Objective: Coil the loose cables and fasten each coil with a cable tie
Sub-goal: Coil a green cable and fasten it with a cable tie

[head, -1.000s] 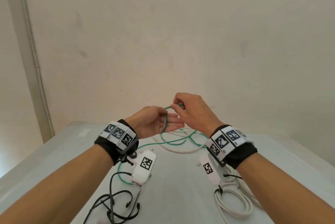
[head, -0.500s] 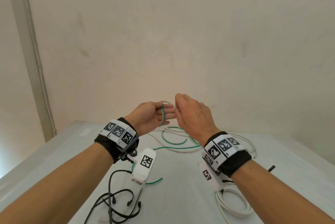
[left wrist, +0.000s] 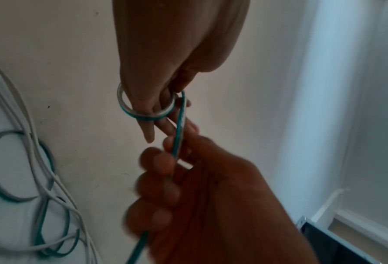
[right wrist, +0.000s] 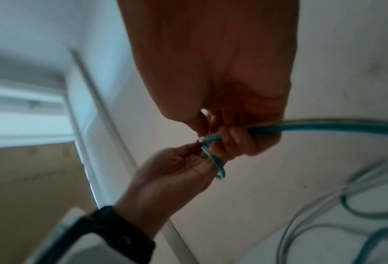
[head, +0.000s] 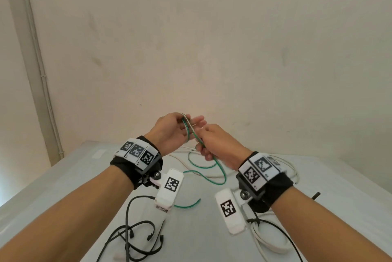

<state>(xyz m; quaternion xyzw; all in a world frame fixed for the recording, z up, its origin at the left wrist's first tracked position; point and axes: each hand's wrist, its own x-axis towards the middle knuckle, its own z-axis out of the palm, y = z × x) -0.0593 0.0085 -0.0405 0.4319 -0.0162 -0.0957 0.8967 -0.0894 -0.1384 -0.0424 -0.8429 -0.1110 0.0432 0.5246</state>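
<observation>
Green cable [head: 219, 171] runs from the raised hands down and toward the camera onto the table [head: 63, 177], with one loop wound round the left hand's [head: 169, 132] extended fingers, thumb pinching it. Right hand [head: 218, 145] is curled round the strand just below. Three more lie on the table: a black cable [head: 131, 234] near left, a white coil [head: 269, 242] near right, a loose white cable [head: 293, 173] behind. Square coded markers sit on both wristbands; no readable writing.

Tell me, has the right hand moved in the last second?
Yes. The right hand has dropped from level with the left hand's fingertips to just below them, nearer the table, pulling the green cable down.
</observation>
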